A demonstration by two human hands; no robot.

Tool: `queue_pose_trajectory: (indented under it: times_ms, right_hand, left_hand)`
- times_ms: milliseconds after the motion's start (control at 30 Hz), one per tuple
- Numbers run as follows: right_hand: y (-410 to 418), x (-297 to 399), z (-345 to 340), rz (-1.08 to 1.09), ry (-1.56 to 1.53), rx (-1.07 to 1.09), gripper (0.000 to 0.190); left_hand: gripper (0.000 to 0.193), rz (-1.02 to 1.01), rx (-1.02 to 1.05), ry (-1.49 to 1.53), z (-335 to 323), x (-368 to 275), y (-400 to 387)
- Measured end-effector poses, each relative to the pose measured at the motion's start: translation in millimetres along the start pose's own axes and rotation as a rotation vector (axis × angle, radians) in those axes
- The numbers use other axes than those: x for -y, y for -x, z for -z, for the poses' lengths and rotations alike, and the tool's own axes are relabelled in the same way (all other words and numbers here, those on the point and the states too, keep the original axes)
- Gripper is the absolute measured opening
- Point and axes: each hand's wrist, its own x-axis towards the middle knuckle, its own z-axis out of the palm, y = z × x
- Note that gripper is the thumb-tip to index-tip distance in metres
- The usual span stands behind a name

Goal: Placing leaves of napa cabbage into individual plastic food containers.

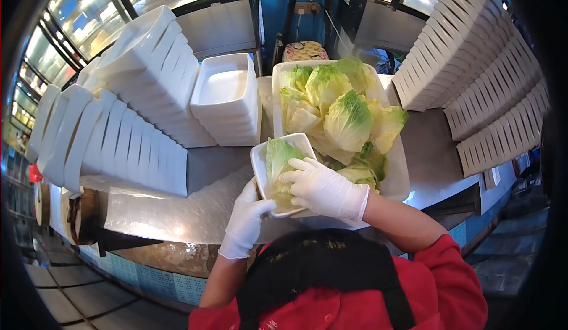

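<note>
My left hand (246,219), in a white glove, grips the lower left rim of a small white rectangular dish (258,165). The dish is tilted and holds a pale green cabbage leaf (278,154). My right hand (326,189), gloved too, reaches over the dish's right side with its fingers on the leaf; whether they pinch it or only press on it cannot be told. Just beyond, a large white tray (399,181) holds a heap of napa cabbage leaves (350,119), and the small dish overlaps its near left corner.
Tall stacks of white dishes (151,72) stand on the left of the metal counter (177,214), with a shorter stack (226,99) beside the tray. More stacked dishes (461,50) lean at the right. Behind the tray is a flowered seat or cushion (305,51).
</note>
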Motion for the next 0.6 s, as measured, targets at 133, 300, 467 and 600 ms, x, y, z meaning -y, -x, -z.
queue_pose_trajectory:
  times_ms: [133,300,467,600]
  right_hand:
    - [11,14,27,0.023,-0.032,-0.126,0.021]
    - [46,38,43,-0.068,0.051,-0.136,0.039]
    - [59,26,80,-0.148,0.315,-0.256,0.033]
    - [81,5,173,-0.109,0.306,-0.380,0.020]
  left_hand:
    - [0.061,-0.056,-0.037,-0.065,2,-3,1]
    - [0.059,-0.166,-0.033,-0.136,-43,-22,-2]
    - [0.060,-0.152,0.150,0.108,-95,-71,-12]
    - [0.073,-0.366,0.297,0.066,-129,-102,-14]
